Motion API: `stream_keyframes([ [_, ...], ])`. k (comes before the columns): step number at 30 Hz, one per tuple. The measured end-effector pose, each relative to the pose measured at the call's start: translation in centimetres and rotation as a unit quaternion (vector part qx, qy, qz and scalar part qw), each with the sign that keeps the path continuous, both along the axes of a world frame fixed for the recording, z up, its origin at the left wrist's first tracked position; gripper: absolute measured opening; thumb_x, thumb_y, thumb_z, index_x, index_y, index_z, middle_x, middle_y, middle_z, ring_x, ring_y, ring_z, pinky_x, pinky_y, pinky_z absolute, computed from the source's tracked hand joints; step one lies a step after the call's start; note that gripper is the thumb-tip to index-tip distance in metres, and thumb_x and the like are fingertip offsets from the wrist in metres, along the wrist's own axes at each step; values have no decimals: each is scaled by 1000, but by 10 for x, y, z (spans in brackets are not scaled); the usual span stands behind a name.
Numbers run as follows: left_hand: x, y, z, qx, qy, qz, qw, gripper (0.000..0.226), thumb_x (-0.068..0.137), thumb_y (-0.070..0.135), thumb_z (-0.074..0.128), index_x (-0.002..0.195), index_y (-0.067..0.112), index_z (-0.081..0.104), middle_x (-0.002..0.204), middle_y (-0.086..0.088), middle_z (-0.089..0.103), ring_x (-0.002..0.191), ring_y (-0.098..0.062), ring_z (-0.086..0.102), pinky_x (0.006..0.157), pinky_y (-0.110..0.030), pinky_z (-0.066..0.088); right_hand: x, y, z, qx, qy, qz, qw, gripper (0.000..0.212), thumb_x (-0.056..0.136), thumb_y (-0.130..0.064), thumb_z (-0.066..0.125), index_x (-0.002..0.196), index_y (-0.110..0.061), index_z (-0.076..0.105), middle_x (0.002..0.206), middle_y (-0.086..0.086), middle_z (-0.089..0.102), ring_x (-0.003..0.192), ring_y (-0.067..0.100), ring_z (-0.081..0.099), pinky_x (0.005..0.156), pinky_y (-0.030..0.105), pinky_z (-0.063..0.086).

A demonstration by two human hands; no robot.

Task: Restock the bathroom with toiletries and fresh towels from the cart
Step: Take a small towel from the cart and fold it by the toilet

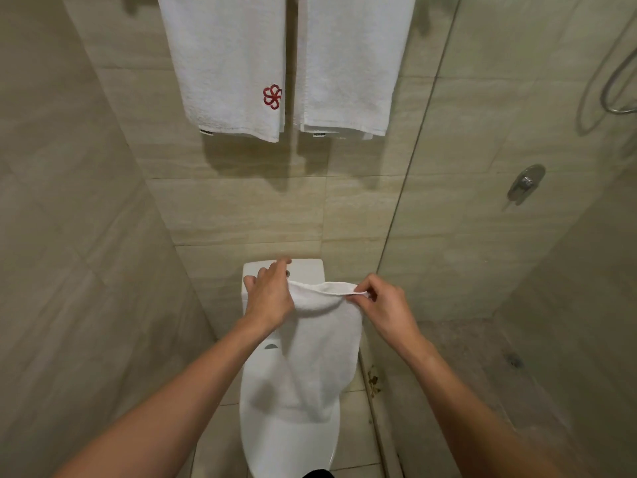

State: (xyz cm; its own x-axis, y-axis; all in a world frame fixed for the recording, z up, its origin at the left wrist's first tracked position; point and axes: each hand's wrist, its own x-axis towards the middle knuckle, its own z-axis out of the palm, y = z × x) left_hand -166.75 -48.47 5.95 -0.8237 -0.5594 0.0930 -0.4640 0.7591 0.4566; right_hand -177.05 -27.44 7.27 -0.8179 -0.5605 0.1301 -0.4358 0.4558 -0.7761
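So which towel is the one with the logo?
On the tiled wall above the toilet hang two white towels side by side. It is the left towel, marked near its bottom edge with a red flower emblem; the right towel is plain.

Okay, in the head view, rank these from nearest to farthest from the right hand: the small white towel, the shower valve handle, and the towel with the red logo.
1. Small white towel: pinched at its top edge by the right hand, over the toilet.
2. Shower valve handle: up and to the right, behind the glass.
3. Towel with the red logo: hanging high on the wall, to the upper left.
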Motion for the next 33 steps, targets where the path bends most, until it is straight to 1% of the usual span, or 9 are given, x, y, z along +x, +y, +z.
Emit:
stream_keyframes([
  [4, 8, 14, 1, -4, -85, -213, 973, 81, 84, 19, 50, 157, 31, 17, 147, 3, 38, 142, -18, 23, 118, -48, 8, 10, -17, 8, -15, -7, 57, 998, 20, 84, -24, 78, 90, -31, 61, 78, -11, 66, 70, 6, 59, 68, 33, 50],
  [8, 4, 30, 1, 80, -36, -236, 968, 39, 91, 47, 57, 125, 29, 47, 104, 15, 57, 114, -14, 53, 112, -39, 22, 12, -25, 12, -38, -48, 102, 993, 32, 84, -16, 74, 100, -36, 55, 76, -13, 62, 67, 4, 55, 70, 35, 50],
  [12, -2, 29, 3, 117, 52, -194, 973, 19, 99, 36, 52, 82, 27, 52, 71, 9, 58, 72, -10, 54, 81, -41, 47, 8, -17, 5, -82, -66, 94, 990, 29, 90, -17, 72, 108, -30, 54, 85, -11, 63, 73, 1, 56, 71, 24, 49],
  [15, -5, 34, 10, 194, 93, -180, 960, 19, 96, 32, 46, 90, 23, 62, 82, 4, 66, 81, -18, 61, 76, -47, 51, 5, -9, -4, -37, -86, 101, 990, 27, 90, -24, 71, 112, -29, 56, 95, -9, 64, 80, 3, 59, 76, 24, 52],
  [19, -10, 41, 32, 332, 191, -123, 915, 22, 99, 11, 50, 92, 22, 68, 85, 5, 67, 80, -9, 59, 75, -32, 44, 0, -2, -28, 34, -86, 88, 992, 14, 92, -30, 66, 101, -19, 66, 85, -1, 68, 74, 12, 61, 72, 36, 53],
  [23, -11, 31, 52, 410, 242, -97, 874, 32, 102, 11, 50, 93, 33, 71, 90, 9, 70, 89, -10, 64, 84, -31, 46, 4, 3, -42, 60, -147, 87, 983, 19, 95, -32, 66, 103, -15, 68, 91, 4, 72, 76, 19, 65, 70, 27, 53],
  [26, -10, 17, 54, 358, 250, -129, 890, 37, 102, 9, 49, 103, 39, 71, 102, 11, 71, 99, -11, 65, 92, -34, 48, 6, 2, -42, 43, -122, 59, 990, 22, 99, -34, 59, 101, -13, 61, 84, 1, 66, 73, 19, 59, 67, 31, 49],
  [30, 6, -19, 33, 84, 122, -213, 966, 40, 86, 8, 52, 113, 35, 62, 116, 14, 57, 103, -9, 58, 87, -35, 51, 5, -1, -32, -3, -78, 44, 996, 7, 103, -30, 52, 99, -27, 57, 88, -9, 64, 80, 12, 59, 70, 30, 49],
  [33, 24, -17, 17, 123, -4, -169, 978, 33, 78, 7, 54, 96, 35, 46, 96, 3, 61, 82, -20, 56, 74, -51, 51, 6, -11, -18, -34, -43, 60, 997, 8, 101, -28, 53, 99, -32, 59, 90, -15, 66, 84, 4, 63, 76, 32, 52],
])
